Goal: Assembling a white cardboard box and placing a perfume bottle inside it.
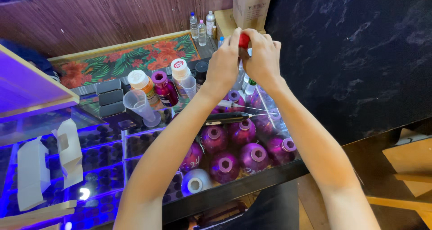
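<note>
1. Head view: left hand [223, 62] and right hand [262, 56] meet, fingers closed around a small red cap [244, 40], raised for a two-handed grip.
2. Below them, purple bottles [234, 155] cluster on the bench [252, 180].
3. A black pen tool [227, 118] lies under the wrists.

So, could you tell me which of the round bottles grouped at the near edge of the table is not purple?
It is the silvery-white bottle, at the near left corner of the group, closest to the table's front edge; the other round bottles are all metallic purple.
</note>
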